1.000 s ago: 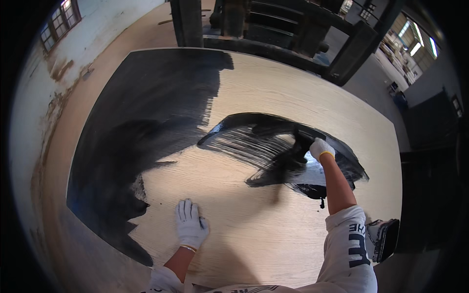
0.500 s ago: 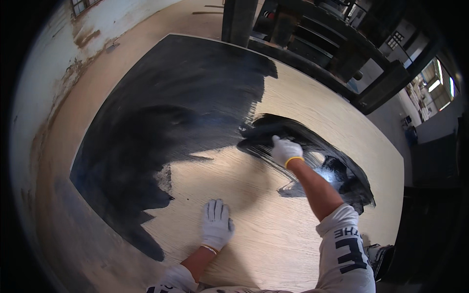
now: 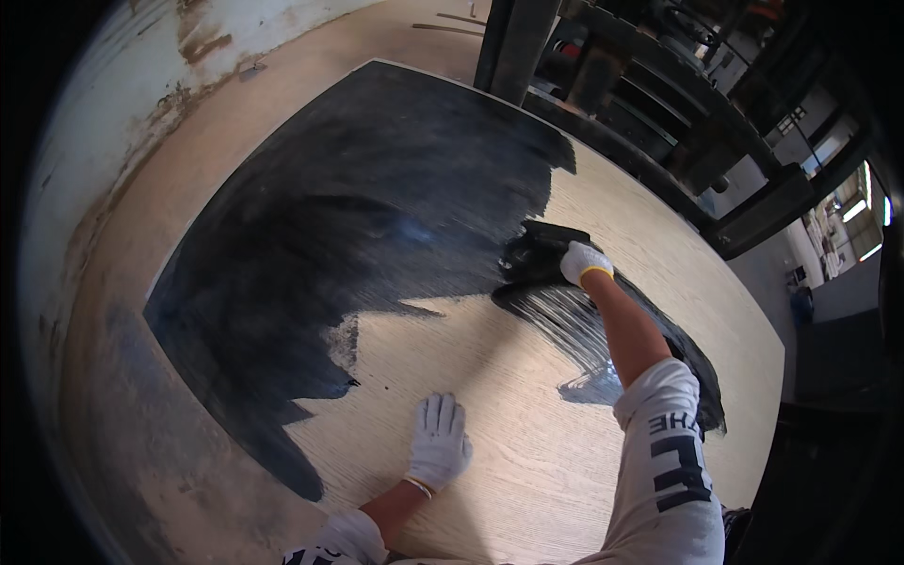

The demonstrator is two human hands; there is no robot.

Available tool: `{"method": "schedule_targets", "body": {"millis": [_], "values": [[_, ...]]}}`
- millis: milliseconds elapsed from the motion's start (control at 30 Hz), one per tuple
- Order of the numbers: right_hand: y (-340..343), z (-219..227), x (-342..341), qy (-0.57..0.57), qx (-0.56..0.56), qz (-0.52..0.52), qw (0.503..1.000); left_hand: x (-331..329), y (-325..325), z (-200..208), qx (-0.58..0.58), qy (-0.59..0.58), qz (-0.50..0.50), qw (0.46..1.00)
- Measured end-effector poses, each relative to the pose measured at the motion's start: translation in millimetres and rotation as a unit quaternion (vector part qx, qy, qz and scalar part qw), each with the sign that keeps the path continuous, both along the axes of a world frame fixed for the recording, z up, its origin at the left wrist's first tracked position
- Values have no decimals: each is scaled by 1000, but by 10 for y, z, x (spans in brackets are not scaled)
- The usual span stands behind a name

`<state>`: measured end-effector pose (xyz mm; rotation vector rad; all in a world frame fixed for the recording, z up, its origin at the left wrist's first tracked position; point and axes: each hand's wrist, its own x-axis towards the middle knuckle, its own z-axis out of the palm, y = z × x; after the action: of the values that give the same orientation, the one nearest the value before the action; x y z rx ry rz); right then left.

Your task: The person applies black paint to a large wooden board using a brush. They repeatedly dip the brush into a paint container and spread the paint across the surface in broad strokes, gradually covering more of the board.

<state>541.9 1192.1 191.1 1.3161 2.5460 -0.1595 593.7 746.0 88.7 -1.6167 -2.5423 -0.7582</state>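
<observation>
A large pale wood-grained board (image 3: 527, 471) lies flat before me, its far and left part spread with black coating (image 3: 377, 169). My right hand (image 3: 586, 263), in a white glove with a yellow cuff, is closed over the separate streaky patch of wet black (image 3: 565, 325) on the right. Its fingers are curled at a dark, flat-looking thing that blends into the black, so its kind cannot be told. My left hand (image 3: 440, 441), gloved too, rests palm down on bare wood near the board's front, fingers stretched out and holding nothing.
Beyond the board's far right edge stands a dark metal machine frame (image 3: 640, 104). A stained white wall (image 3: 113, 122) runs along the left above a dusty floor (image 3: 122, 377). Thin strips (image 3: 450, 26) lie on the floor at the back.
My right hand has moved farther away across the black patch, toward the larger black area. My left hand stays flat on the board. The whole view has shifted slightly.
</observation>
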Motion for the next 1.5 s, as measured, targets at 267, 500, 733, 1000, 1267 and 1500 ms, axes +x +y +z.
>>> {"method": "schedule_targets", "body": {"millis": [267, 500, 733, 1000, 1267, 1500], "values": [[-277, -99, -77, -19, 6, 45, 999, 5, -38, -19, 1, -19, 8, 1000], [-139, -142, -218, 48, -1, -25, 999, 52, 33, -83, 11, -20, 0, 1000], [-1522, 111, 593, -13, -94, 155, 983, 31, -22, -54, -37, 1, 5, 999], [124, 53, 2066, 23, 25, -206, 978, 65, 44, -8, -46, -1, -11, 999], [-1336, 33, 1421, 2, -75, 35, 997, 47, -40, -54, -50, 28, -1, 998], [-208, -53, 3003, 20, -6, -260, 965, 107, 68, -78, -40, 37, -22, 998]]}}
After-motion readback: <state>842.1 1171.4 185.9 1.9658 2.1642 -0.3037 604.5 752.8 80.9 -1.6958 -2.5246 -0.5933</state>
